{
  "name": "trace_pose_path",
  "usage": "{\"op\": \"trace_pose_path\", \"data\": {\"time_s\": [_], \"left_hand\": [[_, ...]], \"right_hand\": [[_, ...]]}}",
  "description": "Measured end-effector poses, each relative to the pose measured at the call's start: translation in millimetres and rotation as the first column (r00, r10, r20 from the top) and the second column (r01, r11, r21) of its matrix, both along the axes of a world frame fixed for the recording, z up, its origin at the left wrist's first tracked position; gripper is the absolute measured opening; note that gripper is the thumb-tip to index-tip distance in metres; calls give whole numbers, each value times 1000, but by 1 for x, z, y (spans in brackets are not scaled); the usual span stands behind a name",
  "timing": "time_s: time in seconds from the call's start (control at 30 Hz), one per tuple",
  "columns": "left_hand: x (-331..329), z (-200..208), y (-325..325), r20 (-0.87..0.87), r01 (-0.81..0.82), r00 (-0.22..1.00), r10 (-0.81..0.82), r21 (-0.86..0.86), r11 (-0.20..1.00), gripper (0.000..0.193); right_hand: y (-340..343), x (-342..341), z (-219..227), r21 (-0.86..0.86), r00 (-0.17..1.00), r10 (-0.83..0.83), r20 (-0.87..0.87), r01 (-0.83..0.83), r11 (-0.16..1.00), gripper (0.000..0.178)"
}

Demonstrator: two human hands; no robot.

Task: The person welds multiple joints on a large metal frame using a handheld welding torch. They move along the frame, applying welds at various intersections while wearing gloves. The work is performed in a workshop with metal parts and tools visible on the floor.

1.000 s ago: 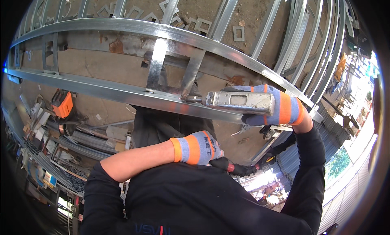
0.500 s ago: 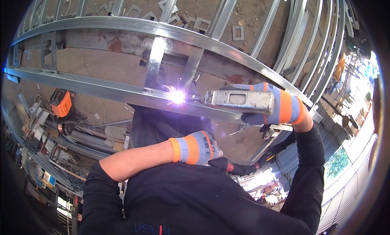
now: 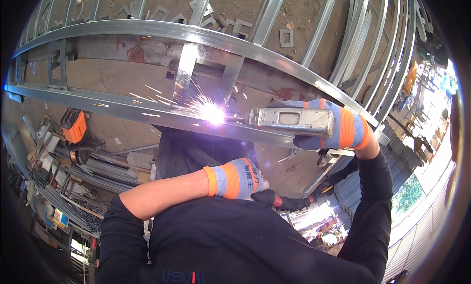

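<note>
My right hand (image 3: 338, 124), in a grey and orange work glove, is closed round a welding gun (image 3: 294, 119) with a boxy, worn metal body. Its tip points left to a bright arc (image 3: 215, 115) on the lower rail (image 3: 132, 109) of a shiny metal frame. The arc glows white and violet, hiding the spot beneath it; sparks fly up and to the left. Near my body, my gloved left hand (image 3: 238, 178) is curled round a thick black cable (image 3: 265, 197) with a red collar (image 3: 277, 201); its fingertips are mostly out of sight.
An upper rail (image 3: 216, 37) and upright bars of the frame cross the far side. Beyond them, small rectangular plates (image 3: 287, 38) lie on the floor. An orange and black machine (image 3: 73, 126) stands at left beside stacked metal tubes (image 3: 98, 173). More long bars (image 3: 363, 43) lie at right.
Sparks now spray wider, up and to the left, from the arc. The welding gun and my right hand have shifted very slightly right; my left hand keeps its place.
</note>
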State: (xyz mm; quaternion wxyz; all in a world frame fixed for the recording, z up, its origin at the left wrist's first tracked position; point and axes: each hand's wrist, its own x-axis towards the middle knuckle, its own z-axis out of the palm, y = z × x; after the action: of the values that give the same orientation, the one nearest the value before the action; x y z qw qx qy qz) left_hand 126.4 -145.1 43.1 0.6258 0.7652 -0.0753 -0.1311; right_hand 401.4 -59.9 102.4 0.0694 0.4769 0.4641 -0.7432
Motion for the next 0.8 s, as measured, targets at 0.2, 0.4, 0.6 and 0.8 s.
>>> {"op": "trace_pose_path", "data": {"time_s": [0.2, 0.4, 0.6, 0.8], "left_hand": [[-1, 0, -1, 15, -22, 1000, 22, -3, 1000, 39], [0, 2, 3, -22, 25, 999, -25, -8, 1000, 39], [-6, 5, -10, -152, -57, 986, 72, 99, 993, 37], [8, 16, -7, -273, 21, 962, 5, 94, 995, 42]], "right_hand": [[3, -1, 7, 62, 1000, -4, -2, 4, 998, 68], [-1, 1, 3, 96, 997, 8, -81, 0, 995, 70], [-12, 31, 18, 255, 998, -49, -40, 58, 965, 69], [-64, 85, 70, 308, 878, -478, -9, 457, 834, 53]]}}
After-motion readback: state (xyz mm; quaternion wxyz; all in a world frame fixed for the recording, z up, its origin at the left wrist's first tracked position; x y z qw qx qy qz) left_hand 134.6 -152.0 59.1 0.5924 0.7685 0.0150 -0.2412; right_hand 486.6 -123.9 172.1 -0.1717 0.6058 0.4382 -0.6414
